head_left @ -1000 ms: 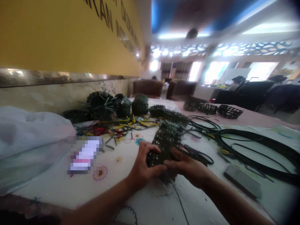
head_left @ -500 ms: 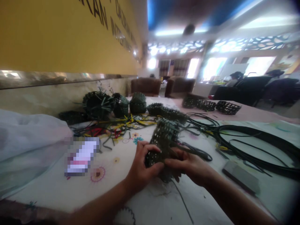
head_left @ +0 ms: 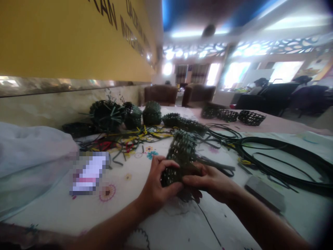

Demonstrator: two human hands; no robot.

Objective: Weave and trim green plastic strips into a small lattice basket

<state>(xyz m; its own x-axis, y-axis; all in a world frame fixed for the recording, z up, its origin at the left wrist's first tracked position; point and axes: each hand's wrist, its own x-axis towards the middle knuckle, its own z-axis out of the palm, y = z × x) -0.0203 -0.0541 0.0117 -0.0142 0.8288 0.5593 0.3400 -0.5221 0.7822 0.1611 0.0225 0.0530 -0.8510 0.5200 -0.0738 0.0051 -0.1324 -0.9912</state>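
A dark green woven basket [head_left: 182, 146] lies tilted on the table in front of me. My left hand [head_left: 162, 184] is closed around its near left side, thumb low and fingers over the weave. At the basket's right side, my right hand [head_left: 208, 182] pinches the woven edge or a strip of it; its fingertips are partly hidden, so I cannot tell which. A thin dark strand [head_left: 208, 220] trails from beneath the basket toward the front of the table.
Several woven baskets [head_left: 152, 114] stand along the back. Loose green, yellow and red strips [head_left: 130, 139] lie before them. On the right are a large coil of dark strip [head_left: 275, 142] and a grey block [head_left: 265, 192]. A white plastic bag [head_left: 33, 156] and a blurred-out flat item [head_left: 90, 173] are left.
The basket and both hands stay almost in place. The thin strand's lower end has shifted slightly right, and the whole view has moved a little.
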